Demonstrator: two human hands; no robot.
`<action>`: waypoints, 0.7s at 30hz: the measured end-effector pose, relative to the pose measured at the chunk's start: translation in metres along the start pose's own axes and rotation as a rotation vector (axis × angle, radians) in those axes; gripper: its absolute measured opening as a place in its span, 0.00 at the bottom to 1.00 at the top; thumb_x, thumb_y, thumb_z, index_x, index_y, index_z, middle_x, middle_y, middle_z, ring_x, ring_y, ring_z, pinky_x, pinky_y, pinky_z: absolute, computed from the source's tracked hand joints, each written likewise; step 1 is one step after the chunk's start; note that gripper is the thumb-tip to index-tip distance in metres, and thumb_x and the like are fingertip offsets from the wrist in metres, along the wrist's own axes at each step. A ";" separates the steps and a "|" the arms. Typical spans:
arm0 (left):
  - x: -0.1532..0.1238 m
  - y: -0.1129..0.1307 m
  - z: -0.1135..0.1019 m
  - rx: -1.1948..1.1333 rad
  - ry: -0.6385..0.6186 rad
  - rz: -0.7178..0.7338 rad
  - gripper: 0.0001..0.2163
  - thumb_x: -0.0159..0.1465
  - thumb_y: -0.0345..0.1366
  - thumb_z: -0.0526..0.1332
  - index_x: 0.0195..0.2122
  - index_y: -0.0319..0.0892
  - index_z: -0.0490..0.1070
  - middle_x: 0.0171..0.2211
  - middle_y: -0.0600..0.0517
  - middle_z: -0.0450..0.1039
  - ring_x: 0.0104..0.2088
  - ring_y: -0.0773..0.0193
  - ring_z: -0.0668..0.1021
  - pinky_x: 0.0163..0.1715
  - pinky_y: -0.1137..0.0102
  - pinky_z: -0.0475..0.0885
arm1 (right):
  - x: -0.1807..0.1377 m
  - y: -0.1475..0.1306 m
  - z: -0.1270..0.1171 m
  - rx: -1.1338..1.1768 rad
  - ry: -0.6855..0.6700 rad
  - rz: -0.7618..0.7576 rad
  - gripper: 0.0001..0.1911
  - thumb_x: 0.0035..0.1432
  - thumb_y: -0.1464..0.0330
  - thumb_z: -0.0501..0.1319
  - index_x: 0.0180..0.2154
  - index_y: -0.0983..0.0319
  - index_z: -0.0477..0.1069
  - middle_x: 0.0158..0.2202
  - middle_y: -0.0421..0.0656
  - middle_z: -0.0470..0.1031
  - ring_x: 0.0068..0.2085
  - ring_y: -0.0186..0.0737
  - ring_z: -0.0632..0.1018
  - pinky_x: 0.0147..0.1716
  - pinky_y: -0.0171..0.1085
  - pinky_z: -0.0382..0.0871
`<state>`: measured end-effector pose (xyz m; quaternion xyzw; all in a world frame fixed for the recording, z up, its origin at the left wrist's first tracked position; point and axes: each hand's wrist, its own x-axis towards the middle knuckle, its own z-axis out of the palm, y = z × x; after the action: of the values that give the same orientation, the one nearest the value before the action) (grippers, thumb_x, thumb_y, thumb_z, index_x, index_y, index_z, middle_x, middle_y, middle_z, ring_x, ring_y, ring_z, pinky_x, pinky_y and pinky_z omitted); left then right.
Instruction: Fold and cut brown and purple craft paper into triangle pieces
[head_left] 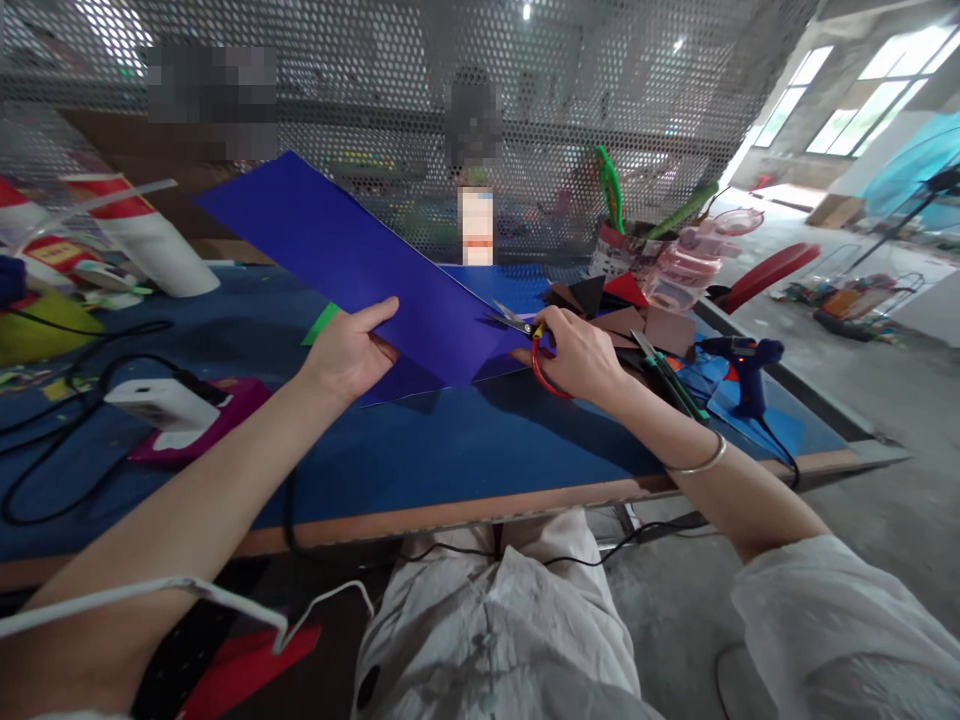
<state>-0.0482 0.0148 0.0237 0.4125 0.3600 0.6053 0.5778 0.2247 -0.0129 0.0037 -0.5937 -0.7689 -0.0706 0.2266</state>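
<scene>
My left hand [349,350] grips the near edge of a large dark blue sheet of paper [360,265] and holds it tilted up off the blue table [450,450]. My right hand [581,355] is closed in the red handles of a pair of scissors [525,335]. The scissor blades sit at the sheet's right edge, pointing left into it.
Brown, black and red paper scraps [615,305] lie behind my right hand. A green-handled tool [667,375] and a blue glue gun [742,365] lie to its right. A white adapter [161,405] with black cables sits at left. A perforated metal screen [480,120] backs the table.
</scene>
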 end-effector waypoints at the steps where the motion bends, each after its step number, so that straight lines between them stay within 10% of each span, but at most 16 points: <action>1: -0.001 0.001 0.000 0.000 0.004 0.002 0.05 0.61 0.30 0.70 0.38 0.46 0.79 0.41 0.57 0.87 0.63 0.49 0.77 0.67 0.49 0.72 | 0.000 0.000 0.000 0.003 0.001 -0.002 0.21 0.67 0.55 0.61 0.54 0.62 0.72 0.52 0.55 0.81 0.45 0.55 0.81 0.31 0.40 0.60; 21: -0.002 0.005 0.007 -0.122 0.110 0.009 0.06 0.66 0.23 0.65 0.34 0.40 0.80 0.32 0.53 0.86 0.50 0.53 0.87 0.62 0.52 0.80 | 0.001 -0.002 -0.002 -0.012 -0.011 0.012 0.22 0.70 0.54 0.60 0.55 0.64 0.71 0.49 0.54 0.81 0.44 0.53 0.82 0.32 0.39 0.59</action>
<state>-0.0439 0.0127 0.0307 0.3443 0.3517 0.6504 0.5785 0.2234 -0.0131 0.0059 -0.6002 -0.7660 -0.0707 0.2191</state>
